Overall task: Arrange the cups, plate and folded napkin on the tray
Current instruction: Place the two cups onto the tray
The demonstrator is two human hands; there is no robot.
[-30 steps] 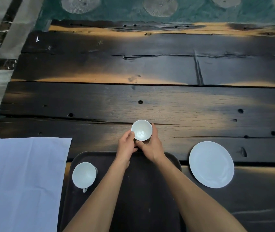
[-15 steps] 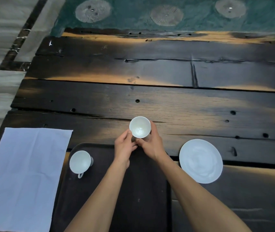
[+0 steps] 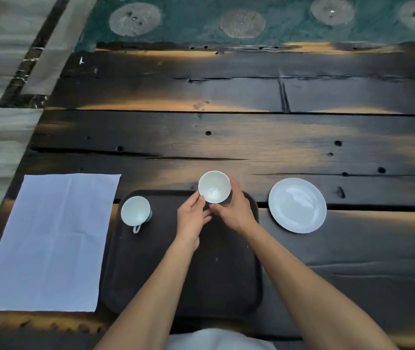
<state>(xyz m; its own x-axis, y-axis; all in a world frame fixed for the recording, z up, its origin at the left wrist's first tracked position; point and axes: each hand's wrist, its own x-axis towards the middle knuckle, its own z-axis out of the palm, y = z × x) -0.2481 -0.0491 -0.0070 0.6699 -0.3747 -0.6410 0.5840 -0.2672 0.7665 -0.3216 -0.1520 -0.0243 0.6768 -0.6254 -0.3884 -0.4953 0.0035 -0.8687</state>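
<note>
Both hands, left hand (image 3: pixel 192 215) and right hand (image 3: pixel 235 210), are gripping the held cup (image 3: pixel 214 186) over the tray (image 3: pixel 224 274) far edge, hiding its base. A second cup (image 3: pixel 135 211) is sitting in the tray's far-left corner; plate (image 3: pixel 297 205) right, napkin (image 3: pixel 47 238) left, both lying on the surface (image 3: pixel 252 137).

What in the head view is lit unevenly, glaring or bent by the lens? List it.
Head view: warm light falls in patches across the dark table; soft glare sits on the plate and inside the held cup; the wide lens bows the plank lines; the hands are sharp, the floor at left smeared.
</note>
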